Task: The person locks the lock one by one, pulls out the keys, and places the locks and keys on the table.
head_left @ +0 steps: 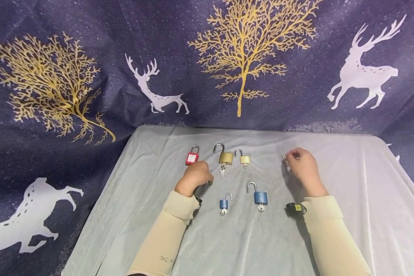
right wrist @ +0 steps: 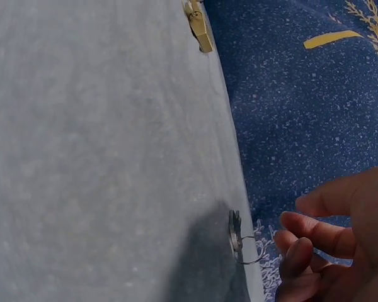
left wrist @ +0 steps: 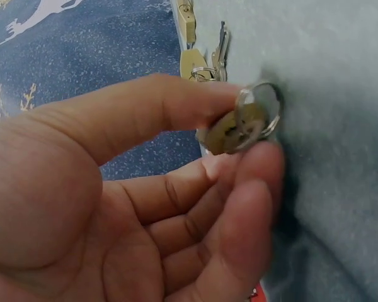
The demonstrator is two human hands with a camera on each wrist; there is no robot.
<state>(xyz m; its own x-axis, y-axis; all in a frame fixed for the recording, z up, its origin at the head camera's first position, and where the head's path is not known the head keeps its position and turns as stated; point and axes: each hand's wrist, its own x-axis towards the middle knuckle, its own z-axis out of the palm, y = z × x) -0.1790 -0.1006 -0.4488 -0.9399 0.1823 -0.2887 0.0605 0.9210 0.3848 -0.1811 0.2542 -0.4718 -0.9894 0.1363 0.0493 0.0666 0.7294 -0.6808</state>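
Observation:
My left hand (head_left: 196,175) pinches a small key on a metal ring (left wrist: 259,118) between thumb and fingers, just in front of a red padlock (head_left: 192,158) with a white label. On the right, my right hand (head_left: 301,166) hovers beside a separate set of keys on a ring (right wrist: 235,234). Its fingers (right wrist: 321,236) are loosely bent and appear apart from these keys. Between the hands sit a large brass padlock (head_left: 225,158) and a smaller brass padlock (head_left: 245,159). Nearer are a small blue padlock (head_left: 223,204) and a larger blue padlock (head_left: 260,197). These four have raised shackles.
Keys (head_left: 222,173) hang from the large brass padlock, and the other brass and blue padlocks have keys at their bases. A grey cloth (head_left: 241,245) covers the table. Behind it hangs a dark blue curtain (head_left: 200,34) with deer and trees.

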